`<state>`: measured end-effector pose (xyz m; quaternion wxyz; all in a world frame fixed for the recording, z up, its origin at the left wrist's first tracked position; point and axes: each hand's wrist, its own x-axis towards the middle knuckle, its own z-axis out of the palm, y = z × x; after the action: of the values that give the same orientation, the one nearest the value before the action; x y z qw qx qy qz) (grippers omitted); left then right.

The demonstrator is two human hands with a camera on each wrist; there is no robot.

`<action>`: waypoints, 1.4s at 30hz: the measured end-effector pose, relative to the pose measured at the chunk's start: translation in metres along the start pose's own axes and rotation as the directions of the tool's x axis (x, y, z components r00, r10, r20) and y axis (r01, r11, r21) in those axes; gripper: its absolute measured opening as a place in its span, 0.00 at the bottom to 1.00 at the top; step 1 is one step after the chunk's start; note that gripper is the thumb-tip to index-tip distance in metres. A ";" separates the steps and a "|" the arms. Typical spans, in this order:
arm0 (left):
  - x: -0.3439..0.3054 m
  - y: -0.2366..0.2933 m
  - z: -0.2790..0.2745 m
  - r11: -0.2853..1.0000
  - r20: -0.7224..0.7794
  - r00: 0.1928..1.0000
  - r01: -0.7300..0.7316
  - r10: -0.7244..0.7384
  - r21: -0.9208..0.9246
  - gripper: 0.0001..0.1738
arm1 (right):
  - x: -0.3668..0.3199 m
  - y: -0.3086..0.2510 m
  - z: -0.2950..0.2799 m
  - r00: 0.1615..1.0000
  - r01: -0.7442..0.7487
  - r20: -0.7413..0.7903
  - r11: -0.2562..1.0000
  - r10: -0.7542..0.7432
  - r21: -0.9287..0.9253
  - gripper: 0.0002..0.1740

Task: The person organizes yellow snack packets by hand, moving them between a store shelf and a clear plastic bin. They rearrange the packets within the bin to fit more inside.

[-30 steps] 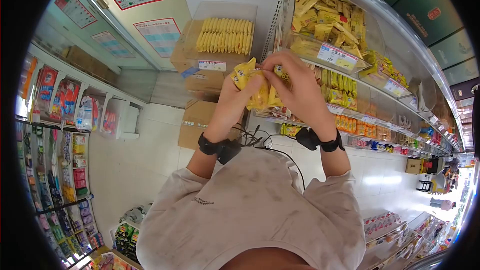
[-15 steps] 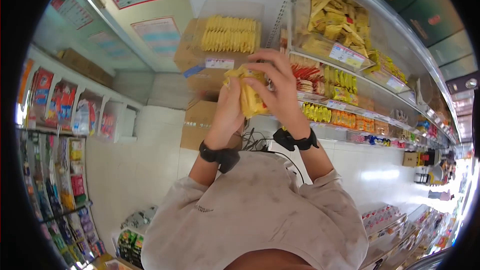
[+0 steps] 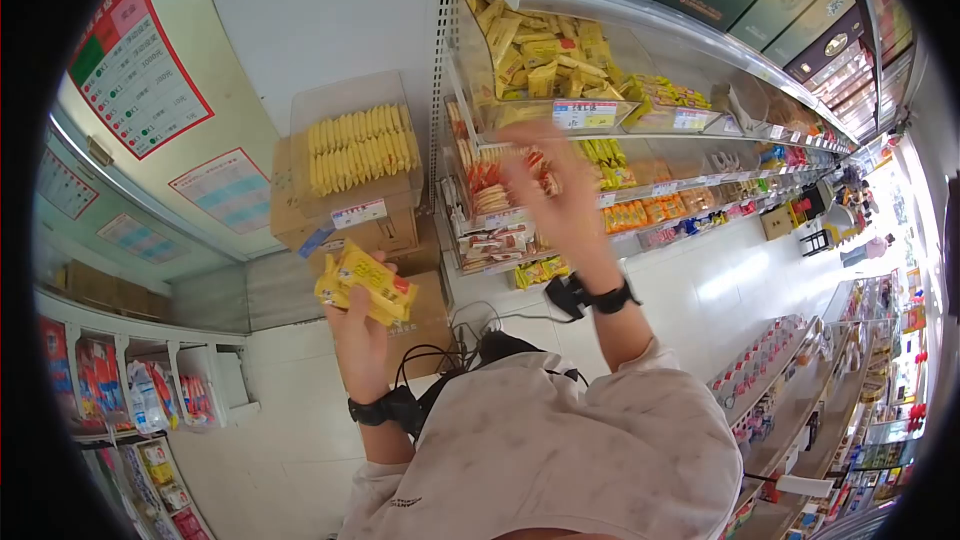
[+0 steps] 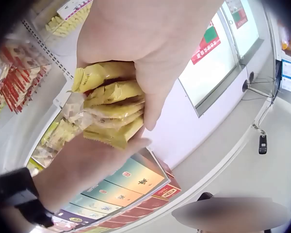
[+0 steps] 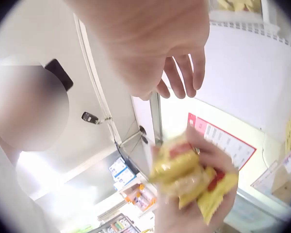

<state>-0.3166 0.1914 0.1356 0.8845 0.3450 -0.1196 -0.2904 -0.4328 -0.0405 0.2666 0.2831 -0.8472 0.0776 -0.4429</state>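
In the head view my left hand point(image 3: 360, 340) grips a bunch of yellow snack packets point(image 3: 372, 285), stacked flat against each other. The left wrist view shows several crinkled packets point(image 4: 114, 99) between the thumb and palm. My right hand point(image 3: 560, 205), blurred, is raised in front of the shelves, apart from the bunch. Its fingers point(image 5: 184, 77) are loosely bent with nothing in them in the right wrist view. Beyond the left hand, a clear bin point(image 3: 345, 95) holds upright rows of yellow packets point(image 3: 360, 152). Loose yellow packets point(image 3: 545, 50) fill the top shelf bin.
Shelves with price labels point(image 3: 585, 115) run off to the right, carrying red-and-white packets point(image 3: 490, 175) and orange ones point(image 3: 625, 217). Cardboard boxes point(image 3: 415, 315) stand under the clear bin. Black cables point(image 3: 430, 352) hang near my waist. A glass-fronted cabinet point(image 3: 85, 200) stands at left.
My hands have moved apart: the left went left and down with the packets, the right let go of the bunch and moved toward the shelves. The head view has swung right.
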 end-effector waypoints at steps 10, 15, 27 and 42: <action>0.031 0.004 0.013 0.992 -0.071 0.993 -0.090 0.097 0.089 0.32 | 0.031 0.100 -0.110 0.983 -0.125 -0.170 0.942 0.075 -0.311 0.14; 0.044 -0.008 0.043 0.977 -0.111 0.990 -0.066 0.090 0.204 0.30 | 0.056 0.101 -0.102 0.994 0.026 0.105 0.992 -0.014 -0.123 0.13; 0.057 -0.038 0.075 0.949 -0.118 0.989 -0.047 0.088 0.313 0.26 | 0.098 0.156 -0.074 0.931 0.291 0.304 0.916 -0.204 -0.277 0.08; 0.060 -0.065 0.078 0.998 -0.150 0.988 0.043 -0.034 0.054 0.27 | 0.017 0.096 -0.057 0.907 0.253 0.154 0.800 -0.392 0.543 0.12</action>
<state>-0.3289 0.0747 0.1493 0.8750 0.3929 -0.0549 -0.2775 -0.4562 -0.1501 0.2513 0.4249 -0.7922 -0.2268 -0.3747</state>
